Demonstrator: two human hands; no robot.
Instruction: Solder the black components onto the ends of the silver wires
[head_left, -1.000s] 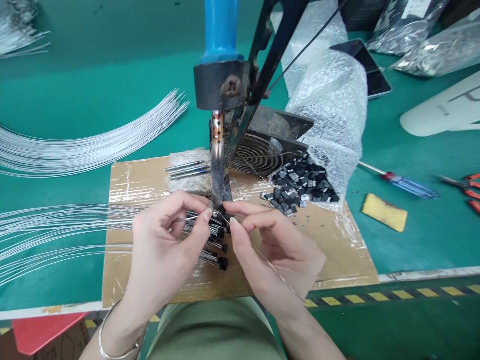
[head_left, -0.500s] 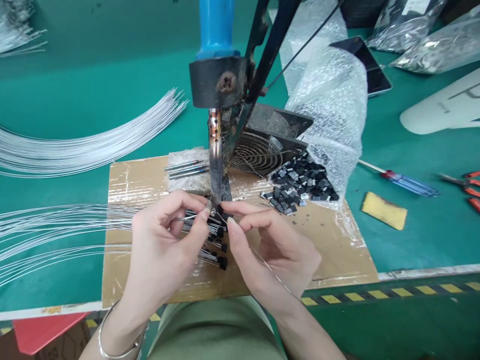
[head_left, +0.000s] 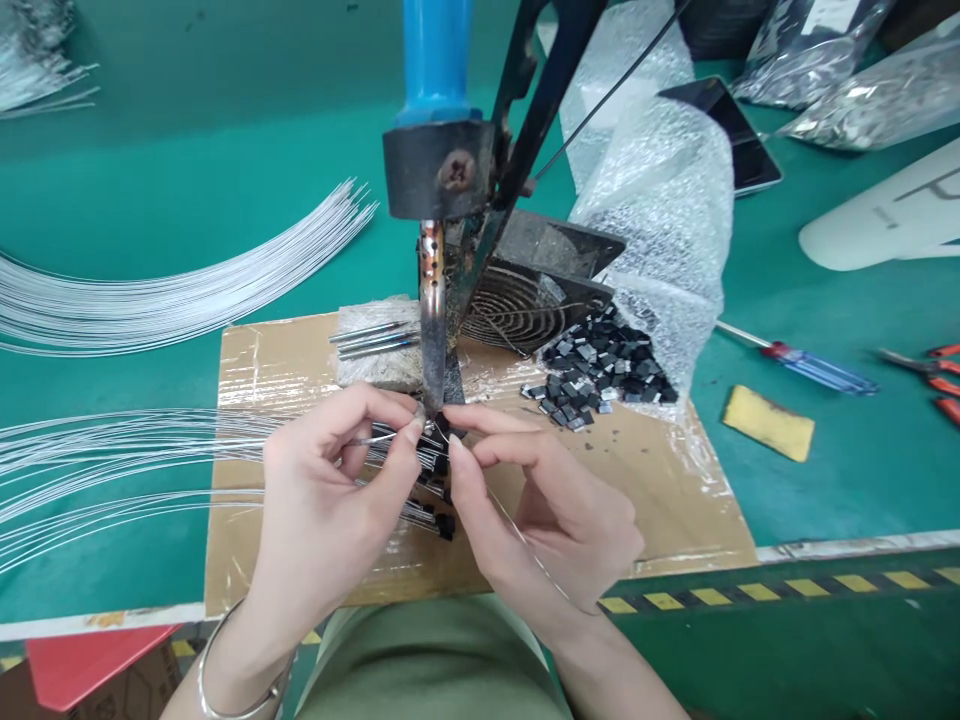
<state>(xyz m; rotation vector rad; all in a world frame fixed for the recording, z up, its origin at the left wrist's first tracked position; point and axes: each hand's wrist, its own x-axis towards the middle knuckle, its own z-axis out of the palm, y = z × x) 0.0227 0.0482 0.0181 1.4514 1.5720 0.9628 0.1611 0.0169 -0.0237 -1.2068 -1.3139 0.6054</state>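
My left hand (head_left: 330, 490) pinches a thin white wire (head_left: 373, 438) between thumb and fingers, just under the tip of a blue-handled soldering iron (head_left: 433, 320) clamped upright, tip down. My right hand (head_left: 551, 490) pinches a thin silvery solder wire (head_left: 536, 562) that trails back over the palm toward the wrist. Both sets of fingertips almost meet at the iron's tip, and the small joint between them is partly hidden. Below them, several wires with black ends (head_left: 444, 525) rest on a cardboard sheet (head_left: 675, 500).
Black small pieces (head_left: 600, 365) spill from bubble wrap (head_left: 660, 220) beside a fan (head_left: 517, 300). Rightward lie a yellow sponge (head_left: 769, 423), a screwdriver (head_left: 817, 368) and red-handled pliers (head_left: 941, 375). A white wire bundle (head_left: 247, 300) lies at left. The iron's black bracket (head_left: 517, 130) stands overhead.
My right thumb has shifted slightly left and the solder wire bends a little differently. My left hand keeps nearly the same place under the iron's tip.
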